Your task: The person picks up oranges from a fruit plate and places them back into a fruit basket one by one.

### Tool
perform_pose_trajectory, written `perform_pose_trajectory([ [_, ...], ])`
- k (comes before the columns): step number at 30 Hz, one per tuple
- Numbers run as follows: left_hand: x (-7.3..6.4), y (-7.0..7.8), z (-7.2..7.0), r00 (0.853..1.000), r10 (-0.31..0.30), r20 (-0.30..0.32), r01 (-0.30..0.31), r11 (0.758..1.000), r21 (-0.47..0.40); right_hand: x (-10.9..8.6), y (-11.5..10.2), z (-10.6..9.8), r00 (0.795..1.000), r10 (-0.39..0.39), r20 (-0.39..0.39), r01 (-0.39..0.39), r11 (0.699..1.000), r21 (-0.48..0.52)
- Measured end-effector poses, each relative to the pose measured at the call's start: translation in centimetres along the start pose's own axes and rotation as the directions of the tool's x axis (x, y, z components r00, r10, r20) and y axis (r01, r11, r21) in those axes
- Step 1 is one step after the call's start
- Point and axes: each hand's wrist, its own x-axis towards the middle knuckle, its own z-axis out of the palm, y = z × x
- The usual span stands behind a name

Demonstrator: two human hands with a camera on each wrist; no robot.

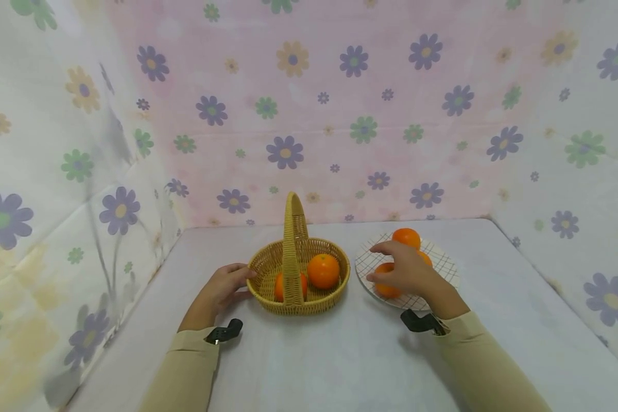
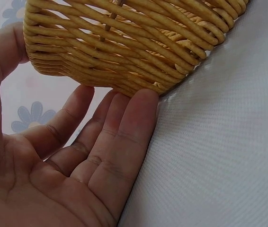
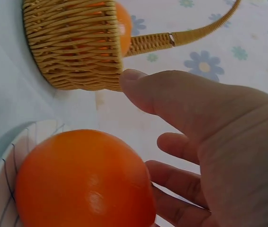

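A yellow wicker basket [image 1: 301, 306] with a tall arched handle stands on the table, holding two oranges [image 1: 323, 271]. My left hand [image 1: 228, 289] holds its left side: one digit reaches over the rim, and in the left wrist view the other fingertips [image 2: 146, 101] touch the woven outer wall. To the right, a white plate with crossing lines [image 1: 445, 266] bears three oranges [image 1: 405, 236], partly covered by my right hand [image 1: 409, 272]. That hand hovers above the plate, thumb and fingers spread apart, gripping nothing. In the right wrist view the nearest orange [image 3: 86, 179] lies beside its fingers.
A white cloth covers the table [image 1: 309, 366]. Flower-printed fabric forms a back wall [image 1: 319, 131] and side walls close to the table's left and right edges. The basket's handle [image 1: 290, 240] rises well above the rim, between the hands.
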Motion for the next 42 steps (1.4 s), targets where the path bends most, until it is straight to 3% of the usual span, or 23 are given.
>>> perform_pose_trajectory([
  [11, -0.2, 0.0, -0.1, 1.0, 0.011, -0.003, -0.011, 1.0, 0.002, -0.6, 0.8, -1.4, 0.998, -0.038, 0.043, 0.04, 0.998, -0.044],
  [17, -0.3, 0.1, -0.1, 1.0, 0.007, 0.0, -0.007, 1.0, 0.005, -0.7, 1.1, -1.3, 0.995, -0.018, 0.096, 0.022, 0.999, -0.039],
  [23, -0.3, 0.3, -0.1, 1.0, 0.004, 0.004, -0.004, 1.0, -0.002, -0.7, 1.0, -1.4, 0.995, 0.019, 0.1, -0.015, 0.999, -0.042],
  [33, -0.3, -0.5, -0.1, 1.0, 0.01, 0.004, -0.01, 1.0, -0.015, -0.6, 0.5, -1.2, 0.99, 0.068, 0.125, -0.056, 0.993, -0.102],
  [42, 0.0, -0.1, -0.2, 0.999, 0.032, -0.006, -0.032, 0.999, -0.031, -0.6, 0.3, -1.1, 0.995, -0.012, 0.096, 0.025, 0.99, -0.141],
])
